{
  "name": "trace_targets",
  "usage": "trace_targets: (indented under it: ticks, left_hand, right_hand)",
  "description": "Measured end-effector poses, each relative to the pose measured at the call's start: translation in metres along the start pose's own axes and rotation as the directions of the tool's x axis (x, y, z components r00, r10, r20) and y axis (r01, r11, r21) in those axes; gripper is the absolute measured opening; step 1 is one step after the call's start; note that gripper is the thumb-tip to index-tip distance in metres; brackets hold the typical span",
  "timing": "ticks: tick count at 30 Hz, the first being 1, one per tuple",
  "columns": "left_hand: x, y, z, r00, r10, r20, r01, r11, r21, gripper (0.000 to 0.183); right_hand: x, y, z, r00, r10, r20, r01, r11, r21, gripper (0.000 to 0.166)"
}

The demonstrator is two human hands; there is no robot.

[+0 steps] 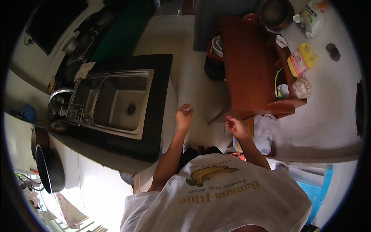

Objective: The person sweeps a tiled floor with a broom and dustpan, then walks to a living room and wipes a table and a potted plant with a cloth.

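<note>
My left hand (184,117) is raised over the floor near the edge of the black countertop (163,116), its fingers apart and nothing in it. To the right, my right hand (236,127) hangs by the near end of a reddish-brown wooden desk (249,69), its fingers curled; no object shows in it. A double-basin stainless steel sink (120,101) is set in the countertop to the left. On the desk's raised shelf stand a yellow plastic jug (301,60) and a bag of garlic bulbs (302,88).
Clear plastic bags (264,133) lie beyond my right forearm. A wire rack (76,114) stands behind the sink, and a cloth (84,71) lies at its far corner. A dark pan (49,169) hangs at the lower left. A black bin bag (214,68) is beside the desk.
</note>
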State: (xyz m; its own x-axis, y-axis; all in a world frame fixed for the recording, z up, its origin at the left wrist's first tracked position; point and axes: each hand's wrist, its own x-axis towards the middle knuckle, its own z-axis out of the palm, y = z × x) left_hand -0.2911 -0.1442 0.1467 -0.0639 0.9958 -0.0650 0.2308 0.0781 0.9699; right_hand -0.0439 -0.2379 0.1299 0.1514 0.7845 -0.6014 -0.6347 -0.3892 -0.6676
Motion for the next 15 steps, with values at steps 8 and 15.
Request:
trace_targets:
  ticks: [8, 15]
  left_hand:
    - [0.087, 0.016, 0.068, 0.995, 0.071, 0.064, -0.083, 0.974, 0.210, 0.022]
    - [0.190, 0.073, 0.187, 0.795, 0.404, 0.452, -0.559, 0.778, 0.287, 0.023]
  right_hand:
    - [0.063, -0.083, 0.017, 0.903, -0.420, -0.093, 0.377, 0.876, -0.300, 0.020]
    - [0.124, -0.146, 0.005, 0.560, -0.827, 0.046, 0.434, 0.245, -0.867, 0.039]
